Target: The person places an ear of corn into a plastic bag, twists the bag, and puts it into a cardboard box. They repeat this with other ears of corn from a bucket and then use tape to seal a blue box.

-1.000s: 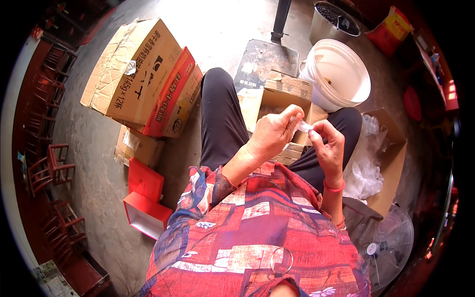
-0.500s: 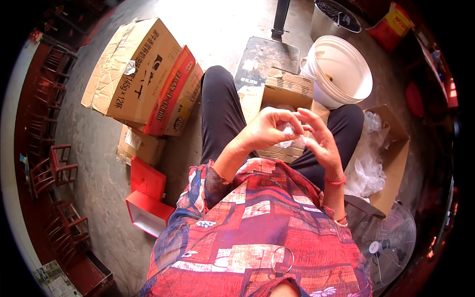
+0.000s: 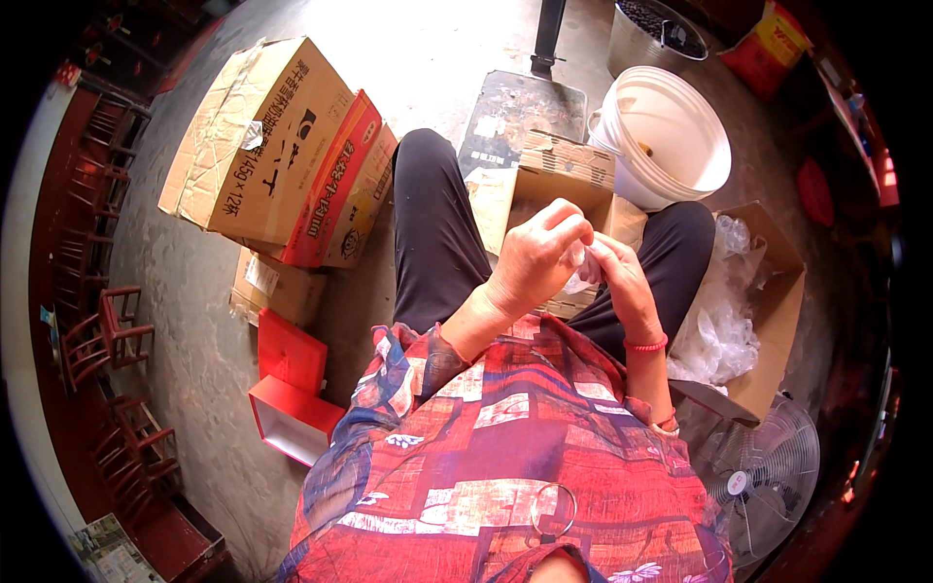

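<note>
I sit with dark trousers and a red patterned shirt, both hands raised over my lap. My left hand [image 3: 539, 257] and my right hand [image 3: 622, 282] meet fingertip to fingertip, pinching a small white piece of wrapping [image 3: 583, 277] between them. Most of the white piece is hidden by my fingers. Under my hands, an open brown cardboard box [image 3: 564, 170] rests between my knees.
A white plastic bucket [image 3: 671, 136] stands at the upper right, a metal pail [image 3: 651, 39] behind it. A carton with clear plastic bags [image 3: 753, 311] lies at my right, a fan [image 3: 768, 481] below it. Stacked cartons [image 3: 272, 146] and a red box [image 3: 287, 398] sit at my left.
My hands parted slightly and came back together, now a little lower and closer to my body, still working the small white piece.
</note>
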Action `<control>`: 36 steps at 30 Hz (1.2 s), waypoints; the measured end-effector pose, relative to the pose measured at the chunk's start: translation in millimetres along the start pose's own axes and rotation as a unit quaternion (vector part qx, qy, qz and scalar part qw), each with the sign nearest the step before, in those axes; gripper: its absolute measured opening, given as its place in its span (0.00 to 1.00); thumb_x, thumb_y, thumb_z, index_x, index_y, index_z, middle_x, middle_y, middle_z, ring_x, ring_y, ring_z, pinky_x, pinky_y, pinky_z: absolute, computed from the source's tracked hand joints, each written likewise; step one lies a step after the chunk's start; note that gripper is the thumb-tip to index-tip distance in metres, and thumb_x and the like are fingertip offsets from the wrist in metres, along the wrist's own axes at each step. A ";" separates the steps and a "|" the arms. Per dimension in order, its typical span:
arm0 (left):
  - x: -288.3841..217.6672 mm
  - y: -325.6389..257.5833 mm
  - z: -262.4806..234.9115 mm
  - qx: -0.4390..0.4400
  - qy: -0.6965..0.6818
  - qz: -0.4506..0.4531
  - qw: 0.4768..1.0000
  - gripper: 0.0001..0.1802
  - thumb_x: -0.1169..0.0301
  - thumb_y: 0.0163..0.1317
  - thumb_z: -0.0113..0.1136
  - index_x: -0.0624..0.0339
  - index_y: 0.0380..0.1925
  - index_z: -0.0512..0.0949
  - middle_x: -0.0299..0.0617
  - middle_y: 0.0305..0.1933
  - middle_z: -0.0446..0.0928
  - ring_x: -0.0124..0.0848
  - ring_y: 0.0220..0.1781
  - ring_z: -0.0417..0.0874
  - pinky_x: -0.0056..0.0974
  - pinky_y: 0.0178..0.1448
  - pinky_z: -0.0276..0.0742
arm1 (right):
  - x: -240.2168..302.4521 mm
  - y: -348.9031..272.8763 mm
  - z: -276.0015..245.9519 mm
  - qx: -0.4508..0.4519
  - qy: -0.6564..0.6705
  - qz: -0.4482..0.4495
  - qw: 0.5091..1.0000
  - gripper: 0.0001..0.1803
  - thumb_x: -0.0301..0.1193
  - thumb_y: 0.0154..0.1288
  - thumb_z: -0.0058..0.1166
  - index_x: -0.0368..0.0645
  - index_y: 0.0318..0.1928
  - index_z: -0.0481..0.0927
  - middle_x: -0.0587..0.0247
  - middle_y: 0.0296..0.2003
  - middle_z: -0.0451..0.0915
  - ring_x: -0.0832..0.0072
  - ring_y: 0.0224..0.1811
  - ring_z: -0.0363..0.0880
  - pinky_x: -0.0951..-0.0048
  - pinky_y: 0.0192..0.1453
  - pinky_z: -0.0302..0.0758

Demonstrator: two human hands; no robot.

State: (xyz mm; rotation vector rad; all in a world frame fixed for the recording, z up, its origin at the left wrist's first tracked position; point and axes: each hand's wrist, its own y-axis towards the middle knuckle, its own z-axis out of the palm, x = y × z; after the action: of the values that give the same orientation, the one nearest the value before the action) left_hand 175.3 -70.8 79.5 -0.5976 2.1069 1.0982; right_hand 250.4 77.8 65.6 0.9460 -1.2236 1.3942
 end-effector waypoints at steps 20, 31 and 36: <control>-1.4 -5.9 6.5 -0.001 -0.009 0.006 1.000 0.10 0.82 0.44 0.60 0.57 0.27 0.73 0.41 0.29 0.72 0.40 0.31 0.77 0.37 0.34 0.74 | 20.1 -5.7 -9.7 -0.002 -0.051 0.000 0.999 0.08 0.24 0.64 0.48 0.37 0.43 0.74 0.71 0.36 0.76 0.87 0.37 0.71 0.83 0.42 0.69; 2.6 -7.7 10.1 0.026 -0.100 -0.056 0.993 0.14 0.83 0.44 0.63 0.61 0.32 0.74 0.40 0.28 0.73 0.32 0.31 0.78 0.34 0.34 0.74 | 18.6 -10.0 1.1 -0.088 -0.025 -0.137 0.986 0.12 0.16 0.59 0.49 0.37 0.44 0.74 0.72 0.34 0.74 0.87 0.35 0.71 0.86 0.40 0.68; 5.8 -8.5 10.6 0.038 -0.123 -0.122 0.984 0.22 0.81 0.47 0.65 0.59 0.43 0.71 0.35 0.27 0.71 0.22 0.28 0.74 0.30 0.33 0.73 | 25.8 -12.3 7.8 -0.064 -0.052 -0.108 0.991 0.11 0.18 0.58 0.52 0.37 0.43 0.74 0.72 0.33 0.74 0.86 0.35 0.72 0.84 0.41 0.69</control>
State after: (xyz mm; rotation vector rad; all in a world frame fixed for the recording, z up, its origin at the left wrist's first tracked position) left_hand 180.8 -67.0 66.4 -0.6302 1.8012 0.9009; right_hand 257.3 74.6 94.2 1.0377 -1.2333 1.0949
